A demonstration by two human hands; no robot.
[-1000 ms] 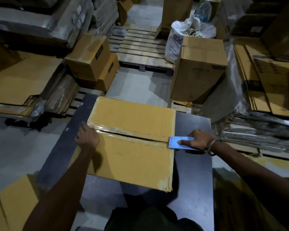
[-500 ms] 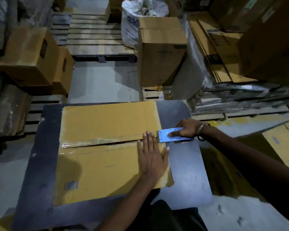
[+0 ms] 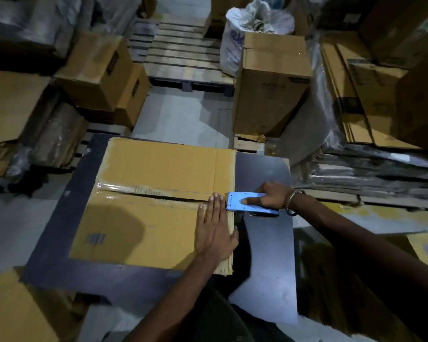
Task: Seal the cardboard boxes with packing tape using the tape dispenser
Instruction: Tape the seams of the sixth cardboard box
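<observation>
A brown cardboard box (image 3: 143, 218) lies on a dark table (image 3: 265, 267), its two top flaps meeting at a centre seam covered by clear packing tape (image 3: 158, 191). My left hand (image 3: 214, 230) presses flat, fingers straight, on the box's right end beside the seam. My right hand (image 3: 269, 197) grips a blue tape dispenser (image 3: 247, 203) just off the box's right edge, level with the seam, with the forefinger laid along its side. The tape roll itself is hidden.
A tall closed carton (image 3: 269, 85) stands beyond the table on a pallet, with a white sack (image 3: 252, 28) behind it. Stacked boxes (image 3: 99, 72) sit at the left, flat cardboard sheets (image 3: 371, 95) at the right. Another box (image 3: 13, 309) is at the lower left.
My left hand has moved from the box's left end to its right end, next to the dispenser. My right hand keeps the dispenser at the right edge. The head camera has shifted.
</observation>
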